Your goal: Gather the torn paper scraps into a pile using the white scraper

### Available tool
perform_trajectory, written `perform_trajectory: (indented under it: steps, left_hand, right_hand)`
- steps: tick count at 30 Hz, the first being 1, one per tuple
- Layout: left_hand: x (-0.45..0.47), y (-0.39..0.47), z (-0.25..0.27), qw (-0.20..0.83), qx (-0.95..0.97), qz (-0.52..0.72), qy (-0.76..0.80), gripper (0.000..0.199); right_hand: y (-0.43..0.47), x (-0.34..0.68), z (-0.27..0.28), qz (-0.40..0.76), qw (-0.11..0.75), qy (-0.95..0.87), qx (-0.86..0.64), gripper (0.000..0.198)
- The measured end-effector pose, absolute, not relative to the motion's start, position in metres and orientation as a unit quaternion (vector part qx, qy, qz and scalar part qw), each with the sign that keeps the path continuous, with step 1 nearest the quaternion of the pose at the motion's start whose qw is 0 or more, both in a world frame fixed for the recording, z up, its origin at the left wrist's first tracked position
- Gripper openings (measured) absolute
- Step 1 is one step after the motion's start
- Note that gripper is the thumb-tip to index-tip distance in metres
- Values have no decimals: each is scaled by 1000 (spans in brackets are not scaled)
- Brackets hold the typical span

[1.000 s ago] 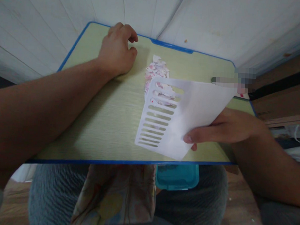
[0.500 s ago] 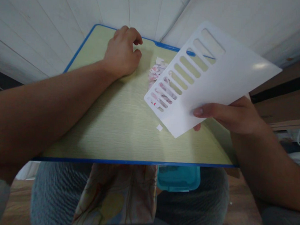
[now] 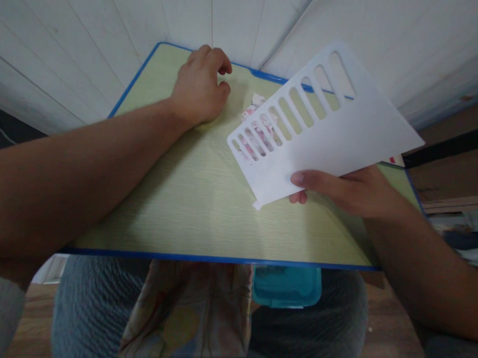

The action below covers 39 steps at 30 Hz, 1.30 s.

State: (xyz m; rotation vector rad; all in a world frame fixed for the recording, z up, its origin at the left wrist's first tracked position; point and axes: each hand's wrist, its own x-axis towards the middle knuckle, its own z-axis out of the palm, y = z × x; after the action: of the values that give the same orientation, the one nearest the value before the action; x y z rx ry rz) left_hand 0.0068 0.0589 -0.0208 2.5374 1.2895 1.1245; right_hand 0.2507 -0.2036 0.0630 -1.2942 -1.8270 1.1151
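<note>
My right hand (image 3: 341,186) grips a thin white plastic board (image 3: 336,136) by its lower edge, thumb on top and fingertips beneath. Slots of growing length run along the board's upper left side, which is tilted over the table. Partly behind it lies a pile of small printed paper scraps (image 3: 257,100), some showing through the slots. One white scrap (image 3: 257,205) pokes out at the board's lower corner. My left hand (image 3: 203,82) rests on the far left of the table, fingers loosely curled, thumb apart and nothing held.
The pale green table (image 3: 174,208) has a blue rim and stands against a white plank wall (image 3: 183,13). Below its front edge are a patterned cloth bag (image 3: 189,314) and a teal plastic container (image 3: 287,286) by my legs. Brown boxes or shelving (image 3: 453,178) stand at right.
The board has turned and shifted a little left and toward me, its lower corner now over the loose scrap. My left hand stays in place on the table.
</note>
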Motion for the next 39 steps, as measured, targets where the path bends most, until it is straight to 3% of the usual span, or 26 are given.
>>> perform_trajectory:
  steps: [8,16,22,28,31,36,39]
  left_hand:
    - [4,61,-18,114,824,369,414,43]
    - [5,56,-15,69,831,355,422,41]
    - [9,60,-19,27,838,338,428,45]
    - [7,59,-19,53,832,351,426,49]
    - [5,60,-20,84,828,366,417,47]
    - [5,63,-25,58,826,380,412,47]
    - [6,64,-27,58,825,377,417,44]
  right_hand:
    - [-212,248,66,425,243,-720,-492,29]
    - [-212,259,77,539,194,-703,-422,9]
    - [-209,264,73,542,226,-670,-454,11]
    - [-211,265,72,569,178,-681,-424,13]
    - [-208,262,72,541,245,-661,-459,16]
    - [-197,268,62,421,449,-624,-481,27]
    - [-191,281,59,342,501,-613,-506,33]
